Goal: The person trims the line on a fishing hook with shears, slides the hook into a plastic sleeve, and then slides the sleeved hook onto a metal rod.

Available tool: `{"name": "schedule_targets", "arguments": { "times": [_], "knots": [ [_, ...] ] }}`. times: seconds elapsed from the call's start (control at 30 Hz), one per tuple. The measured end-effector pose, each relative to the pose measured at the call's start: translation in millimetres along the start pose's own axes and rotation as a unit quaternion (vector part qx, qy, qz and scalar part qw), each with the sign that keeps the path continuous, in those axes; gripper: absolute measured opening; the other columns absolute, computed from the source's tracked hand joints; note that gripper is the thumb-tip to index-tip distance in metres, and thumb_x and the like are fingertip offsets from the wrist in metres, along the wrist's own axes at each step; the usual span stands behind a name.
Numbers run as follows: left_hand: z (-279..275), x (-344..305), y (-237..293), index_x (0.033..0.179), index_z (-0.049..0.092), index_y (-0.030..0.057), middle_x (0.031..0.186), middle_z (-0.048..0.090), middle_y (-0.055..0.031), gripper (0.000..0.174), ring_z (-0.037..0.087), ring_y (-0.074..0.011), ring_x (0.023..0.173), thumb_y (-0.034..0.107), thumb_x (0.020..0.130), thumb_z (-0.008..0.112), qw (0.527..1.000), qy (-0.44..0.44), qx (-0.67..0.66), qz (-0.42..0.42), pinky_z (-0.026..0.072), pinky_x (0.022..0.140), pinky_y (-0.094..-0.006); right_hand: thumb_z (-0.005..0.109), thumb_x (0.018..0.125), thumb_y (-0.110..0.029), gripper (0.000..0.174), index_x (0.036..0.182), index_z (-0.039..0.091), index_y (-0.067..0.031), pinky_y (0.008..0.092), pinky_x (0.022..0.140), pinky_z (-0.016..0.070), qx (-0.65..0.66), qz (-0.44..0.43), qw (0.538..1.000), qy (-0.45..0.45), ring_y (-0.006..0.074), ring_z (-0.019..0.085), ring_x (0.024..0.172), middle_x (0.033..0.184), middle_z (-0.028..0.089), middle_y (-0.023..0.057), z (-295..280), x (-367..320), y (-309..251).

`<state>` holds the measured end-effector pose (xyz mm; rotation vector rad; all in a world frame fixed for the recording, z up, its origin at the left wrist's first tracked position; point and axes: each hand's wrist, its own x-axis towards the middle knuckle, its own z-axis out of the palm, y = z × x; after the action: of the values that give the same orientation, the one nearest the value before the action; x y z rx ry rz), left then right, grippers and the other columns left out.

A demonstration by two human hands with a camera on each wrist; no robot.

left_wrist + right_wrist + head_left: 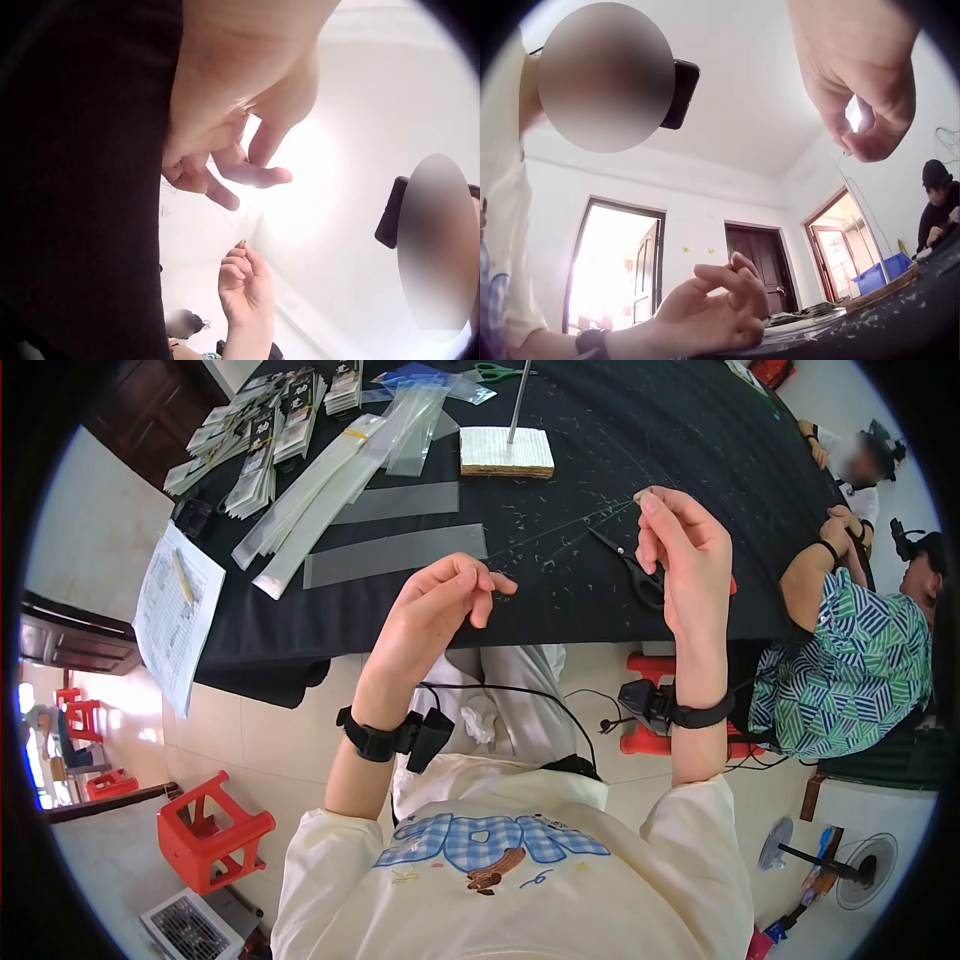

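Pinching seemingly clear thread [592, 518], right hand [692, 555] hovers beyond blue lettering [490, 840].

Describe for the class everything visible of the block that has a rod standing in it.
The block is a low rectangular slab with a whitish, ridged top and a brown, layered-looking front edge, perhaps cardboard or wood. It lies flat on the black cloth. A thin, metallic-looking rod rises from its top. Neither the left hand nor the right hand touches it.
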<state>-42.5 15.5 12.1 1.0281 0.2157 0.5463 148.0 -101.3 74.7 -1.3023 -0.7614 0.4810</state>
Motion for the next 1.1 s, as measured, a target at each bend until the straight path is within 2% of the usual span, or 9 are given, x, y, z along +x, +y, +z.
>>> {"name": "schedule_targets", "arguments": {
  "times": [0.23,0.3,0.4,0.57,0.63,0.67,0.83,0.97,1.1],
  "knots": [
    [-5.4,-6.2,2.7,0.081,0.050,0.0045,0.057,0.050,-0.0031,0.019,0.049,-0.0136,0.067,0.018,0.091,0.043,0.999,-0.004,0.036,-0.017,0.0383,0.062,-0.0240,0.060,0.082,-0.010,0.016,0.090,0.062,0.0042,0.0194,0.044,0.0355,0.027,-0.006,1.000,0.013,0.0048,0.046,0.050,0.068,0.054,0.0033,-1.7,-1.7,-3.4],
    [-12.8,-7.6,-3.9,0.082,0.051,0.0031,0.058,0.055,-0.0075,0.019,0.048,-0.0104,0.055,0.020,0.090,0.047,0.968,-0.179,-0.172,-0.022,0.0325,0.048,-0.0225,0.060,0.082,-0.010,0.016,0.090,0.062,0.0044,0.0190,0.044,0.0353,0.023,0.016,1.000,0.015,0.0044,0.045,0.050,0.069,0.054,0.0033,1.6,1.3,4.3],
    [-5.4,-11.5,-8.4,0.082,0.051,0.0003,0.050,0.051,-0.0065,0.022,0.046,-0.0108,0.042,0.022,0.087,0.050,0.911,-0.309,-0.269,-0.043,0.0300,0.039,-0.0228,0.061,0.082,-0.011,0.017,0.089,0.061,0.0050,0.0186,0.043,0.0347,0.010,0.070,0.997,-0.026,0.0043,0.045,0.049,0.067,0.054,0.0031,12.8,2.0,21.4],
    [23.6,-14.4,-7.7,0.087,0.051,-0.0052,0.042,0.048,-0.0018,0.029,0.042,-0.0097,0.030,0.024,0.088,0.050,0.869,-0.403,-0.279,-0.072,0.0300,0.032,-0.0221,0.059,0.082,-0.011,0.018,0.088,0.060,0.0062,0.0191,0.043,0.0355,-0.002,0.133,0.985,-0.108,0.0048,0.045,0.048,0.065,0.054,0.0031,33.9,-0.9,45.9],
    [26.7,-13.9,-15.4,0.098,0.050,-0.0041,0.038,0.043,0.0013,0.033,0.038,-0.0092,0.028,0.027,0.094,0.039,0.910,-0.274,-0.311,-0.002,0.0306,0.032,-0.0228,0.059,0.082,-0.011,0.018,0.088,0.060,0.0062,0.0190,0.043,0.0354,-0.016,0.110,0.989,-0.098,0.0046,0.045,0.048,0.065,0.054,0.0029,32.0,2.1,44.7],
    [24.4,-1.7,-14.6,0.119,0.044,0.0041,0.039,0.041,0.0028,0.037,0.035,-0.0083,0.028,0.029,0.098,0.026,0.861,-0.325,-0.389,0.044,0.0307,0.032,-0.0233,0.059,0.082,-0.011,0.018,0.088,0.060,0.0062,0.0190,0.043,0.0353,-0.030,0.089,0.992,-0.084,0.0044,0.045,0.047,0.065,0.055,0.0028,28.4,3.3,43.9],
    [1.5,5.7,-8.9,0.136,0.028,0.0238,0.065,0.055,0.0050,0.038,0.031,-0.0079,0.034,0.025,0.098,0.022,0.848,-0.186,-0.485,0.100,0.0328,0.036,-0.0231,0.060,0.082,-0.013,0.019,0.089,0.060,0.0050,0.0177,0.042,0.0338,-0.033,0.090,0.995,-0.019,0.0037,0.045,0.048,0.064,0.054,0.0017,13.8,-1.9,31.6],
    [7.4,6.9,-3.8,0.136,0.028,0.0210,0.087,0.060,0.0027,0.039,0.031,-0.0072,0.036,0.024,0.098,0.025,0.879,-0.042,-0.464,0.103,0.0335,0.037,-0.0225,0.060,0.083,-0.011,0.017,0.090,0.060,0.0040,0.0174,0.042,0.0339,-0.011,0.078,0.997,-0.009,0.0032,0.045,0.048,0.064,0.054,0.0011,17.2,-17.9,15.3],
    [15.0,7.6,-0.1,0.136,0.026,0.0127,0.109,0.058,-0.0044,0.041,0.045,-0.0090,0.052,0.026,0.097,0.029,0.983,0.107,-0.122,0.082,0.0410,0.051,-0.0224,0.058,0.084,-0.008,0.014,0.091,0.059,0.0044,0.0166,0.043,0.0341,0.004,0.053,0.998,-0.018,0.0023,0.044,0.049,0.064,0.054,0.0009,25.4,-41.6,-5.6]
  ]
}}
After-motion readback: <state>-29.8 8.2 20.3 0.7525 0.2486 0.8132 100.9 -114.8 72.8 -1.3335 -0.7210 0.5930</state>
